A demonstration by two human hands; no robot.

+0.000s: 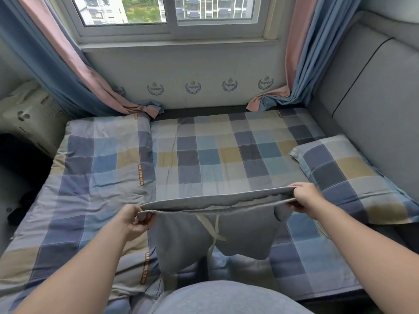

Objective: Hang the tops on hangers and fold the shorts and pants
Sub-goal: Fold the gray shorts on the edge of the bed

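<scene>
Checked bed (pixel 215 159) under window (pixel 172 10) | left hand (pixel 136 219), right hand (pixel 305 198) — both grip grey shorts (pixel 181 245) at waistband

Daylit bedroom, bed under the window
A checked bed (pixel 215 155) lies below a sliding window (pixel 172 14); pink-and-blue curtains (pixel 56 53) hang either side, 4 crests (pixel 193 87) mark the wall (pixel 192 62).

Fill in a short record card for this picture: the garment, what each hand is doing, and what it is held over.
garment: grey shorts, unfolded, legs hanging down
left hand: grips one end of the waistband
right hand: grips the other end
waistband: stretched between the hands
drawstring: pale, hanging loose
underneath: bed with checked cover
beside: checked pillow on the right
</scene>
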